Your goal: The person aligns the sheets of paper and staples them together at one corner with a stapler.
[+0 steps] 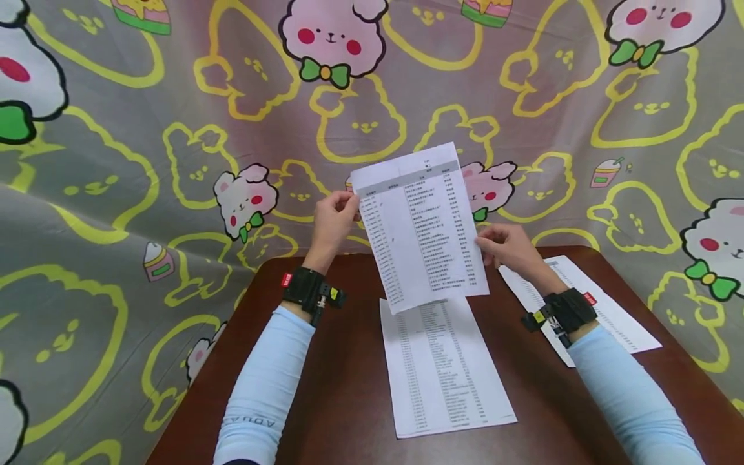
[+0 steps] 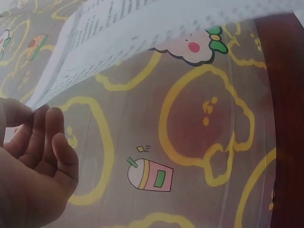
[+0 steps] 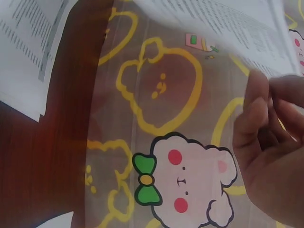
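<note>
Take the page point(image 1: 438, 371) lying on the table point(image 1: 340, 394) as your landmark. You have the sheet point(image 1: 421, 226) raised above that page's far end, printed side towards you and a little tilted, its bottom edge overlapping the page's top in the head view; whether the two touch there, you cannot tell from this angle. Your left hand point(image 1: 334, 223), above and to the left of the page, has thumb and fingertips clamped on the sheet's left edge, close to its upper corner. Your right hand point(image 1: 510, 252), above and to the right of the page, pinches the opposite edge lower down, thumb and fingertips together on the paper. The right wrist view blurs that edge, so you could fairly doubt whether it is a single sheet or several. More papers point(image 1: 616, 310) lie to the right of the page, partly hidden behind your right wrist. The step in hand looks like holding the sheet up and spread between both hands, clear to read or to move. Judging from this, the next move calls for an even, light pinch on both sides, with the hands travelling together, so the thin paper neither buckles nor drags the page beneath.
</note>
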Action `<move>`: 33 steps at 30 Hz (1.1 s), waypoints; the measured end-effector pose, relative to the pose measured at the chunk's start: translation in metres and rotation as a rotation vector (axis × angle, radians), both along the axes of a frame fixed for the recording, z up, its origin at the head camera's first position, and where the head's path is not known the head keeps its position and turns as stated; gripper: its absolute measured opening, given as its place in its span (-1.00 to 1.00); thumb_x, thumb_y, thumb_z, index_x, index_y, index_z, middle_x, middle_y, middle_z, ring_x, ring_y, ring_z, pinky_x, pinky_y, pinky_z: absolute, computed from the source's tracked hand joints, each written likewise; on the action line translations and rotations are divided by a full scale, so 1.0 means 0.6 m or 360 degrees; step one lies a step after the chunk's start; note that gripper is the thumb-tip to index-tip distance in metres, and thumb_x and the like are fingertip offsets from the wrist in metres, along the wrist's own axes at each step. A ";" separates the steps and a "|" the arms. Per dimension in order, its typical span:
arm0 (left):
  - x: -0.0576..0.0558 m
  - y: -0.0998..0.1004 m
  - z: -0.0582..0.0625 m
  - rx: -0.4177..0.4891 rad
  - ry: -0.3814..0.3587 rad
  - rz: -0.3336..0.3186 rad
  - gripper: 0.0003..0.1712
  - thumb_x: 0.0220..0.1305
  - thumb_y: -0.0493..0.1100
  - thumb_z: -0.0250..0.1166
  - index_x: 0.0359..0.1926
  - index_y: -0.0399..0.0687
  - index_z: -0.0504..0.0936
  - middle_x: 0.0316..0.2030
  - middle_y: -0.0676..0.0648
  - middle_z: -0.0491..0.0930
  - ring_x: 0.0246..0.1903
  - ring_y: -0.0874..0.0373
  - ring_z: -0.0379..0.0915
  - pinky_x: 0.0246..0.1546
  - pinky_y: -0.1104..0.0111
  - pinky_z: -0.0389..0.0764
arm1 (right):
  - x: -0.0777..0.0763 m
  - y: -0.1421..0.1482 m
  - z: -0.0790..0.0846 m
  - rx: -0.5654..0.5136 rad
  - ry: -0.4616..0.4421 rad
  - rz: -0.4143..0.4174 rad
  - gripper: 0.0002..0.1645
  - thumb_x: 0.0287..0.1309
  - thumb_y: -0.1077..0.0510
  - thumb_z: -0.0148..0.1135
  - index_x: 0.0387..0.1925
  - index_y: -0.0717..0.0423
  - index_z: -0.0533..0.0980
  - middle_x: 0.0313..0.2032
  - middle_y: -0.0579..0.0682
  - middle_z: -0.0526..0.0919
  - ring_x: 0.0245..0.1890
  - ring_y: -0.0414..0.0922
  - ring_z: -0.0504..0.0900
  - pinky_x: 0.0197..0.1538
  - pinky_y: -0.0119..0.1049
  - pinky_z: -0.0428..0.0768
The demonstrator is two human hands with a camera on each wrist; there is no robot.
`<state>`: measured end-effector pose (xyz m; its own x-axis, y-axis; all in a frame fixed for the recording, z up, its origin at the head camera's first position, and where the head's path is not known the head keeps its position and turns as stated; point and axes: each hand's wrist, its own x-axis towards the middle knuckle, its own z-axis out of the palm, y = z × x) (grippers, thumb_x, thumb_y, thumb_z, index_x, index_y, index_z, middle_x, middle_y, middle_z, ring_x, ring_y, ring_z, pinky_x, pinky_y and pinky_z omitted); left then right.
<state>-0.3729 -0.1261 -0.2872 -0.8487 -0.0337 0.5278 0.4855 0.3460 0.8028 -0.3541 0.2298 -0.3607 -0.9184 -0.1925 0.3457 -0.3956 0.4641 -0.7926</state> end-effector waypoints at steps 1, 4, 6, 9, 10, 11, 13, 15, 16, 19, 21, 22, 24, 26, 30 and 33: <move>0.000 -0.003 -0.002 -0.0010 -0.0022 0.0001 -0.67 0.39 -0.05 0.18 -0.09 -0.25 0.63 -0.27 -0.30 0.64 -0.28 -0.15 0.64 -0.41 0.47 0.50 | 0.003 0.001 0.000 -0.0007 -0.0041 0.0025 -0.66 0.30 0.01 0.24 -0.12 0.22 0.58 -0.45 0.12 0.62 -0.57 0.03 0.58 -0.54 -0.33 0.52; 0.000 -0.008 -0.007 -0.0038 -0.0090 0.0017 -0.65 0.39 -0.03 0.17 -0.09 -0.25 0.63 -0.26 -0.30 0.64 -0.28 -0.17 0.63 -0.39 0.44 0.51 | 0.010 0.003 -0.002 -0.0019 -0.0151 0.0093 -0.62 0.27 -0.01 0.26 -0.10 0.23 0.58 -0.47 0.08 0.63 -0.57 0.06 0.58 -0.54 -0.33 0.52; -0.002 -0.011 -0.010 -0.0057 -0.0142 0.0034 -0.65 0.39 -0.04 0.17 -0.09 -0.26 0.64 -0.25 -0.28 0.64 -0.34 -0.09 0.62 -0.38 0.43 0.52 | 0.014 0.004 -0.005 -0.0019 -0.0212 0.0132 -0.61 0.27 -0.02 0.27 -0.09 0.23 0.57 -0.46 0.06 0.63 -0.56 0.09 0.58 -0.53 -0.32 0.52; -0.002 -0.016 -0.018 -0.0107 -0.0234 0.0064 -0.64 0.38 -0.03 0.16 -0.08 -0.26 0.65 -0.21 -0.27 0.65 -0.39 0.07 0.59 -0.37 0.43 0.52 | 0.021 0.007 -0.010 -0.0030 -0.0297 0.0185 -0.62 0.26 -0.03 0.28 -0.10 0.21 0.58 -0.43 0.07 0.65 -0.55 0.12 0.57 -0.51 -0.30 0.54; -0.002 -0.018 -0.021 -0.0115 -0.0267 0.0063 -0.63 0.38 -0.03 0.16 -0.08 -0.26 0.65 -0.20 -0.26 0.65 -0.39 0.08 0.59 -0.38 0.43 0.52 | 0.024 0.008 -0.012 -0.0038 -0.0324 0.0199 -0.62 0.26 -0.03 0.28 -0.11 0.21 0.58 -0.41 0.08 0.65 -0.55 0.13 0.57 -0.51 -0.29 0.55; -0.003 -0.019 -0.025 -0.0129 -0.0294 0.0064 -0.62 0.39 -0.02 0.16 -0.07 -0.25 0.65 -0.18 -0.26 0.65 -0.38 0.09 0.59 -0.38 0.44 0.52 | 0.027 0.009 -0.014 -0.0046 -0.0350 0.0210 -0.62 0.25 -0.03 0.29 -0.12 0.21 0.58 -0.40 0.08 0.66 -0.56 0.13 0.57 -0.50 -0.27 0.56; -0.003 -0.021 -0.032 -0.0138 -0.0344 0.0052 -0.62 0.38 -0.01 0.16 -0.06 -0.24 0.65 -0.15 -0.26 0.65 -0.34 0.01 0.61 -0.44 0.42 0.47 | 0.032 0.012 -0.017 -0.0062 -0.0402 0.0239 -0.63 0.25 -0.02 0.29 -0.13 0.23 0.59 -0.39 0.09 0.67 -0.57 0.11 0.57 -0.48 -0.24 0.57; -0.003 -0.022 -0.039 -0.0139 -0.0380 0.0041 -0.62 0.37 0.00 0.17 -0.07 -0.23 0.65 -0.14 -0.24 0.65 -0.28 -0.08 0.62 -0.49 0.40 0.44 | 0.037 0.015 -0.021 -0.0083 -0.0456 0.0266 -0.63 0.25 0.00 0.29 -0.15 0.25 0.58 -0.40 0.08 0.67 -0.58 0.06 0.57 -0.47 -0.23 0.56; -0.004 -0.022 -0.042 -0.0144 -0.0388 0.0042 -0.62 0.36 0.01 0.17 -0.07 -0.22 0.65 -0.14 -0.25 0.65 -0.27 -0.11 0.63 -0.51 0.39 0.43 | 0.038 0.016 -0.023 -0.0092 -0.0479 0.0279 -0.63 0.25 0.01 0.29 -0.15 0.26 0.58 -0.41 0.08 0.67 -0.59 0.04 0.57 -0.48 -0.24 0.56; -0.004 -0.022 -0.052 -0.0157 -0.0415 0.0047 -0.63 0.34 0.00 0.18 -0.09 -0.21 0.66 -0.14 -0.24 0.65 -0.26 -0.13 0.63 -0.49 0.38 0.46 | 0.043 0.018 -0.030 -0.0095 -0.0546 0.0316 -0.63 0.25 0.01 0.29 -0.15 0.27 0.57 -0.46 0.08 0.63 -0.59 0.01 0.55 -0.48 -0.27 0.54; -0.003 -0.024 -0.060 -0.0154 -0.0431 0.0045 -0.65 0.34 -0.02 0.18 -0.11 -0.22 0.66 -0.18 -0.24 0.65 -0.30 -0.10 0.62 -0.45 0.36 0.50 | 0.044 0.017 -0.037 -0.0086 -0.0593 0.0314 -0.62 0.24 0.00 0.30 -0.15 0.26 0.57 -0.48 0.09 0.62 -0.58 0.08 0.55 -0.49 -0.28 0.53; -0.004 -0.024 -0.063 -0.0151 -0.0444 0.0041 -0.66 0.34 -0.03 0.18 -0.12 -0.22 0.66 -0.20 -0.25 0.65 -0.33 -0.06 0.61 -0.44 0.36 0.51 | 0.045 0.017 -0.039 -0.0073 -0.0609 0.0313 -0.62 0.24 0.00 0.30 -0.15 0.26 0.57 -0.48 0.10 0.62 -0.57 0.12 0.55 -0.48 -0.28 0.53; -0.005 -0.024 -0.068 -0.0136 -0.0474 0.0023 -0.69 0.34 -0.05 0.19 -0.14 -0.22 0.66 -0.26 -0.22 0.63 -0.39 0.03 0.58 -0.42 0.33 0.53 | 0.046 0.017 -0.045 -0.0043 -0.0637 0.0303 -0.63 0.24 0.00 0.29 -0.14 0.26 0.57 -0.47 0.11 0.62 -0.54 0.17 0.56 -0.47 -0.27 0.54; -0.006 -0.022 -0.072 -0.0133 -0.0504 0.0004 -0.70 0.33 -0.06 0.20 -0.16 -0.22 0.66 -0.32 -0.19 0.63 -0.45 0.11 0.55 -0.41 0.30 0.53 | 0.046 0.019 -0.049 -0.0020 -0.0663 0.0277 -0.65 0.25 0.02 0.28 -0.13 0.25 0.58 -0.44 0.12 0.63 -0.53 0.19 0.57 -0.46 -0.27 0.55; -0.008 -0.021 -0.082 -0.0132 -0.0582 -0.0019 -0.71 0.32 -0.07 0.19 -0.18 -0.22 0.65 -0.37 -0.12 0.60 -0.48 0.16 0.52 -0.39 0.27 0.54 | 0.048 0.021 -0.059 -0.0003 -0.0728 0.0266 -0.67 0.29 0.05 0.24 -0.12 0.26 0.56 -0.39 0.14 0.64 -0.54 0.07 0.57 -0.45 -0.26 0.56; -0.007 -0.023 -0.094 -0.0131 -0.0630 -0.0018 -0.71 0.32 -0.07 0.18 -0.19 -0.23 0.64 -0.35 -0.12 0.59 -0.44 0.09 0.55 -0.44 0.33 0.51 | 0.051 0.019 -0.066 -0.0014 -0.0778 0.0289 -0.67 0.28 0.05 0.25 -0.13 0.26 0.56 -0.39 0.14 0.64 -0.55 0.02 0.56 -0.45 -0.27 0.55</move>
